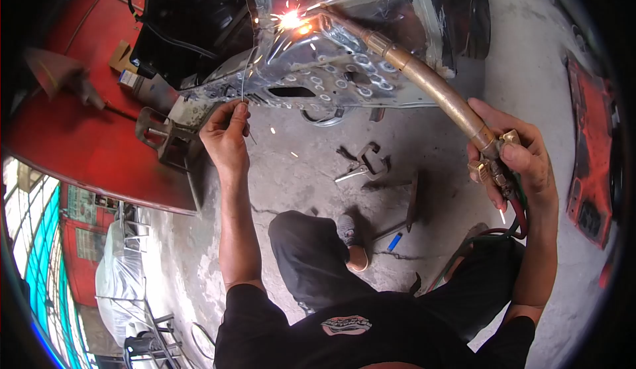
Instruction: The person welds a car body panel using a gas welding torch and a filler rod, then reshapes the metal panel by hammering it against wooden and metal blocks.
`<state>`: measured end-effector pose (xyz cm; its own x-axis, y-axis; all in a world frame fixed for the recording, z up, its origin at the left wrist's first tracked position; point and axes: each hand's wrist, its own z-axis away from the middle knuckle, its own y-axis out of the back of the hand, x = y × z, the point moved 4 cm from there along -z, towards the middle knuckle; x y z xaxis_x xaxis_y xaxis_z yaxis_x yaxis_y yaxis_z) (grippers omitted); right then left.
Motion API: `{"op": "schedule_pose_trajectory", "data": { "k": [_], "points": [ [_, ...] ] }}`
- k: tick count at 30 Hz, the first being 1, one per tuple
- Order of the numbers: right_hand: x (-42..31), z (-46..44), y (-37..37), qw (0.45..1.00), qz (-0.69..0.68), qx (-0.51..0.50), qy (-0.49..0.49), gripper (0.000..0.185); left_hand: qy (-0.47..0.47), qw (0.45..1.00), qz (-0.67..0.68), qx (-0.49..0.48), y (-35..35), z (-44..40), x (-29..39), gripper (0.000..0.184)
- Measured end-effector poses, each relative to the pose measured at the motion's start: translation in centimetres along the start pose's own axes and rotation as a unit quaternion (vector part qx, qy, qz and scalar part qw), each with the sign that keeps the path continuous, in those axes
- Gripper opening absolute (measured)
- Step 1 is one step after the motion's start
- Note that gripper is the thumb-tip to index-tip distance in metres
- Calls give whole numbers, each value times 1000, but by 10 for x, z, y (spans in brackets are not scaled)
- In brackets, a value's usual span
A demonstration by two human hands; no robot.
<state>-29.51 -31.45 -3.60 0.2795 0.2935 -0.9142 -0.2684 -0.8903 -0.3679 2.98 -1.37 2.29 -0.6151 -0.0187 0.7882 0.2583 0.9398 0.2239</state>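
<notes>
My right hand (513, 150) is wrapped round the valve end of a brass gas welding torch (437, 87), whose hoses run down past my wrist. The torch points up and left to a bare metal car body panel (318, 77), where a bright flame throws orange sparks. In my left hand (228, 134) a thin filler rod (245, 81) is pinched between thumb and fingers. The rod rises toward the panel's edge, left of the flame; glare hides whether its far end touches the metal. Rows of round weld marks cover the lower panel.
A red car panel (99, 150) lies at the left, with a clamp (162, 134) on its edge. On the concrete floor are locking pliers (363, 163), a blue lighter-like object (395, 242) and a metal stand (407, 210). Another red panel (589, 163) is at the right.
</notes>
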Motion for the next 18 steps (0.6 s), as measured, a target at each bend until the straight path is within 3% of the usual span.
{"op": "schedule_pose_trajectory", "data": {
  "k": [18],
  "points": [
    [1, 1, -2, 1000, 4, -3, -5, 78, 0, 1000, 6, -1, 1, -1, 4, 16]
  ]
}}
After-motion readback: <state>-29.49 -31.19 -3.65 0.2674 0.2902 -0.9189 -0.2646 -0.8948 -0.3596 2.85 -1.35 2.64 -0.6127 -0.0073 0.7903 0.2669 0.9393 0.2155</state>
